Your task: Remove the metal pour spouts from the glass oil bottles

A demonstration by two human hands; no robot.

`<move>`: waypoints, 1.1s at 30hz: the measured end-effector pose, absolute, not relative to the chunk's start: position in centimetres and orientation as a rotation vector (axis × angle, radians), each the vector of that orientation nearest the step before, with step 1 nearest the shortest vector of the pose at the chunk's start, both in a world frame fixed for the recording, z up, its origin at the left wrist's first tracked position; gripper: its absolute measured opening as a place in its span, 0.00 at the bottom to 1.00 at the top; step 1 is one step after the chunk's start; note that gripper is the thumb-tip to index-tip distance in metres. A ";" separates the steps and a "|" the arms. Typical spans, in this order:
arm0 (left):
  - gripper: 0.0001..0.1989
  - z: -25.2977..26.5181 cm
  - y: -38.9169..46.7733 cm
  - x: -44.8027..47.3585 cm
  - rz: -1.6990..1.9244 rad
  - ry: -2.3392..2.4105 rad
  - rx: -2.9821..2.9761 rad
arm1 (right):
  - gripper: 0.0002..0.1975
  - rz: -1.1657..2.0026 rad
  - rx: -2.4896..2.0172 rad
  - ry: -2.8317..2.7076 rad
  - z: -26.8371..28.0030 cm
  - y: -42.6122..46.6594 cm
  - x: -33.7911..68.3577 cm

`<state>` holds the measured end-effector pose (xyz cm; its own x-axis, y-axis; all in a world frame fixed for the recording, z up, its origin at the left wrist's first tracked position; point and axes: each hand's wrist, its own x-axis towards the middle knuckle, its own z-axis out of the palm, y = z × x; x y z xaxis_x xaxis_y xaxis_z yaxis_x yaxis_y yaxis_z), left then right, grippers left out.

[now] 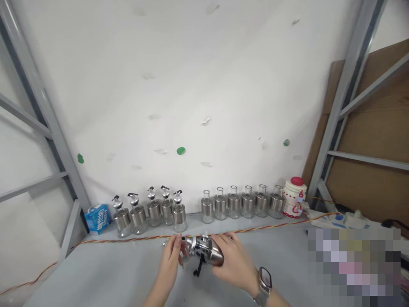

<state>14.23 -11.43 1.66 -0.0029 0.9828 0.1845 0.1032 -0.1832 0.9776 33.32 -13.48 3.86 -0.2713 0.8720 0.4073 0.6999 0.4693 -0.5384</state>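
A glass bottle with a steel sleeve (pixel 214 252) lies on its side in my right hand (pixel 232 258), its neck turned left. My right fingers wrap round its body. At the neck is a silver pour spout (pixel 191 242), with the fingers of my left hand (pixel 174 251) closed at its far end; part of their grip is hidden. Below the bottle neck, a black lever piece (pixel 198 266) shows against the table. More silver spout parts are partly covered behind the hands.
Along the wall stand several bottles with pour spouts (pixel 153 211) on the left and several open-necked bottles (pixel 234 202) on the right. A blue box (pixel 97 218), a white and red jar (pixel 294 198) and a twisted red-yellow cord (pixel 131 239) are also on the grey table (pixel 105 268).
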 end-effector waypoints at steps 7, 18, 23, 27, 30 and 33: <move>0.26 1.1 -11.8 15.0 1.347 1.084 1.457 | 0.16 1.796 -1.069 -1.346 3.5 -13.9 32.5; 0.24 3.0 -11.5 14.9 1.247 0.868 0.861 | 0.13 2.420 -0.820 -1.002 2.2 -13.9 31.8; 0.27 3.0 -11.8 15.2 1.188 0.878 0.860 | 0.13 2.442 -0.843 -0.947 1.9 -13.9 31.6; 0.23 2.6 -11.8 15.0 1.134 0.726 0.740 | 0.12 2.414 -0.858 -0.964 1.7 -14.0 31.5; 0.17 2.6 -11.8 14.8 1.126 0.695 0.602 | 0.10 2.390 -0.903 -1.027 1.7 -13.8 31.4; 0.14 2.5 -11.8 14.9 1.105 0.744 0.551 | 0.09 2.373 -0.930 -1.060 1.6 -13.7 31.3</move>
